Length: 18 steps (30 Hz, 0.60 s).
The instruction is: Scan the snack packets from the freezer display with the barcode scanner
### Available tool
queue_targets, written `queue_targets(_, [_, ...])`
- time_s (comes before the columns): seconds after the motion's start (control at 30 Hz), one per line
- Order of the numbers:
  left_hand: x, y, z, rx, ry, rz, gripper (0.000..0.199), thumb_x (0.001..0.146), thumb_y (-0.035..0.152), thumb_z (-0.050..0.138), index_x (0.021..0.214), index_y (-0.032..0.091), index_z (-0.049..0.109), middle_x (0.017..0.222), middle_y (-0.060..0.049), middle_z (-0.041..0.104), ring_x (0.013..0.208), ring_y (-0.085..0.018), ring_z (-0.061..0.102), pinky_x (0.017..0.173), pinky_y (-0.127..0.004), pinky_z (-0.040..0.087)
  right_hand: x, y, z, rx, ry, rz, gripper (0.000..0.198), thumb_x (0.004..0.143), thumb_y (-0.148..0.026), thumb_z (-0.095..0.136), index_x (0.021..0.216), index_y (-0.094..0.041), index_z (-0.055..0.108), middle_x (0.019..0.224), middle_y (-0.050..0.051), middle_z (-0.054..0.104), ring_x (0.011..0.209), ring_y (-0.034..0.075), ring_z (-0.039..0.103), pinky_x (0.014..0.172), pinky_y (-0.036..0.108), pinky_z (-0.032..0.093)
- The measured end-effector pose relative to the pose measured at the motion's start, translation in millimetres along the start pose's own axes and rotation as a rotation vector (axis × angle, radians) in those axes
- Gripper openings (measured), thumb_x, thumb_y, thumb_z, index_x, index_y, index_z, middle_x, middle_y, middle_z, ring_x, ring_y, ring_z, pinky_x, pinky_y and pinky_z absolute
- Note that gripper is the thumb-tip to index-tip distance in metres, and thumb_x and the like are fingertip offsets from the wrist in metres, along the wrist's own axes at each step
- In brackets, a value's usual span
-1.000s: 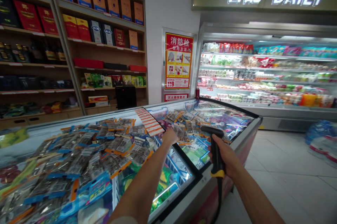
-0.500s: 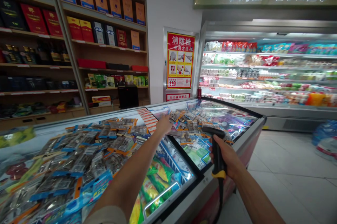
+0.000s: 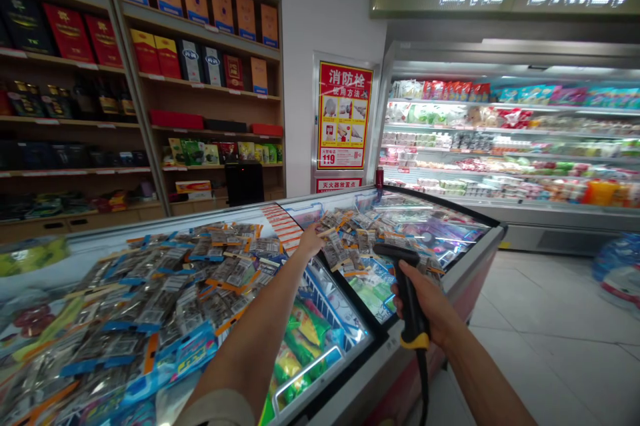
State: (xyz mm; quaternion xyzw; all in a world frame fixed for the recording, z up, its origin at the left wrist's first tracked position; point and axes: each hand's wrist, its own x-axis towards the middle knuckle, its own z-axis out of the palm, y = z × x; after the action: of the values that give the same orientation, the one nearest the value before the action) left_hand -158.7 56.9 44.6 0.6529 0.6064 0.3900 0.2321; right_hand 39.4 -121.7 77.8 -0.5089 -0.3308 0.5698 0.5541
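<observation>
My left hand [image 3: 311,239] reaches far forward over the chest freezer's glass top [image 3: 370,339]. Its fingers are closed at the near edge of a small clear snack packet [image 3: 334,251], which tilts up from the right-hand pile. My right hand [image 3: 430,299] is wrapped round the handle of a black and yellow barcode scanner [image 3: 411,303]. The scanner's head points left over that same pile, and its cord hangs down. A larger heap of similar packets [image 3: 170,286], with blue and orange edges, covers the glass on the left.
Green and yellow bags [image 3: 295,366] lie under the glass. A dark red can [image 3: 379,177] stands at the freezer's far corner. Shelves of boxed goods [image 3: 200,73] rise at left. A lit refrigerated display [image 3: 505,139] stands behind at right, and wrapped bottles [image 3: 620,269] sit on the floor.
The left hand has drawn slightly back, and a packet now tilts up at its fingers. The scanner has shifted a little left in the right hand.
</observation>
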Motion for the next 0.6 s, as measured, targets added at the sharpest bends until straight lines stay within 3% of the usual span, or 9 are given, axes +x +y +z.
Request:
queue_targets(0.23, [20,-7,-18,-0.259,0.01,0.024,0.045,0.058,-0.002,0.052,0.101,0.01,0.056,0.084,-0.006,0.063,0.069,-0.012,0.057,0.056,-0.019,0.041,-14,5,12,-0.042,-0.085,0.033,0.025,0.074,-0.04,0.05,0.082,-0.017,0.052,0.046,-0.005,0.049,0.032,0.007,0.044,0.029,0.019,0.036])
queue_targets(0.6, [24,-16,-32,-0.328,0.105,-0.083,0.038,0.058,0.003,0.056,0.095,0.01,0.059,0.06,-0.001,0.058,0.051,-0.008,0.05,0.047,-0.017,0.037,-21,12,13,-0.035,-0.132,0.05,0.029,0.072,-0.043,0.052,0.084,-0.016,0.05,0.045,-0.005,0.048,0.031,0.006,0.041,0.028,0.017,0.034])
